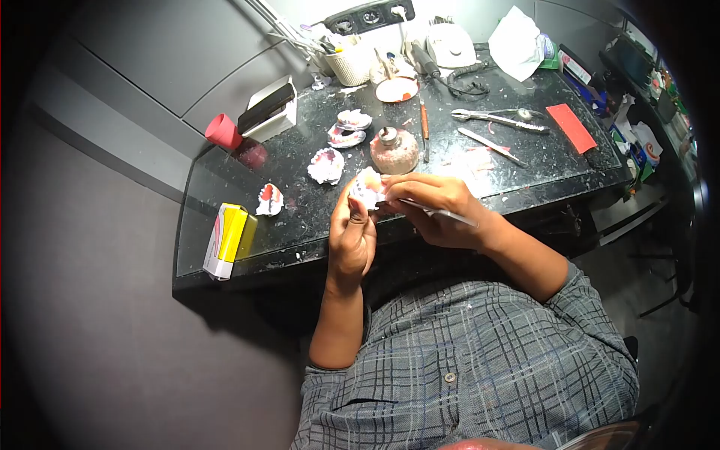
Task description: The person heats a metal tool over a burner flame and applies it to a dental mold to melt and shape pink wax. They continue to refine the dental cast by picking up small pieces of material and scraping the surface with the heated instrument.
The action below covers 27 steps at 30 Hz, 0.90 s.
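My left hand (pixel 351 236) is closed round a white dental cast (pixel 367 189) with yellowish-orange wax on it, held up over the front edge of the bench. Pinched in my right hand (pixel 442 206) is a slim, pale carving tool (pixel 450 215), its handle pointing down to the right. The tool's working end is at the cast, hidden behind my fingers. Just beyond my hands stands a glass spirit burner (pixel 394 152) with a metal cap. More dental casts with pink wax lie to the left: one cast (pixel 326 166), a stacked pair (pixel 350 129) and a smaller one (pixel 270 200).
A yellow and white box (pixel 226 240) stands at the left front edge. Behind are a red cup (pixel 223 131), a phone (pixel 266 108) and a tool holder (pixel 350 66). Rightward lie a red-handled wax knife (pixel 424 124), a white-handled knife (pixel 491 145), a metal tool (pixel 501 120) and a red wax sheet (pixel 571 128).
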### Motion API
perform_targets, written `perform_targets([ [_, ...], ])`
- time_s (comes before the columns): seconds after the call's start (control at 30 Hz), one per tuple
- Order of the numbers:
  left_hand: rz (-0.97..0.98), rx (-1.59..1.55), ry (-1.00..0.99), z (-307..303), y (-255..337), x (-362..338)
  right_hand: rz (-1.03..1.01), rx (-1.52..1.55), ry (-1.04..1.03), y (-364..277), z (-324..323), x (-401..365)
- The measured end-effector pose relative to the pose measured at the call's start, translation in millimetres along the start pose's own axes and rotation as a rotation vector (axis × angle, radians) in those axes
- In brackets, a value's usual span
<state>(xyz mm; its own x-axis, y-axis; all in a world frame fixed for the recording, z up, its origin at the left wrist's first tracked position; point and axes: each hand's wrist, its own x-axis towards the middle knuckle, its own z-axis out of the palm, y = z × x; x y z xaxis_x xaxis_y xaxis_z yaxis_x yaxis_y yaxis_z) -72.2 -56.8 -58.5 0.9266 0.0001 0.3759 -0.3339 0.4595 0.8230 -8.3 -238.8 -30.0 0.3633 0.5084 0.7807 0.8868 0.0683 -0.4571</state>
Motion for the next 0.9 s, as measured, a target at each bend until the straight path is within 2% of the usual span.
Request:
perform_targets([
  [0.23,-0.002,0.005,-0.003,0.4,0.3,2.6,0.036,0.079,0.041,2.9,-6.0,0.6],
  [0.4,-0.033,0.052,-0.002,-4.2,-1.1,2.2,0.061,0.051,-0.044,4.2,-14.1,1.1],
  [0.7,-0.043,0.065,0.032,3.6,2.5,4.4,0.044,0.078,-0.032,6.6,-13.9,2.9],
  [0.9,-0.047,0.066,-0.016,-0.2,1.7,4.0,0.048,0.066,-0.051,6.6,-10.9,1.7],
])
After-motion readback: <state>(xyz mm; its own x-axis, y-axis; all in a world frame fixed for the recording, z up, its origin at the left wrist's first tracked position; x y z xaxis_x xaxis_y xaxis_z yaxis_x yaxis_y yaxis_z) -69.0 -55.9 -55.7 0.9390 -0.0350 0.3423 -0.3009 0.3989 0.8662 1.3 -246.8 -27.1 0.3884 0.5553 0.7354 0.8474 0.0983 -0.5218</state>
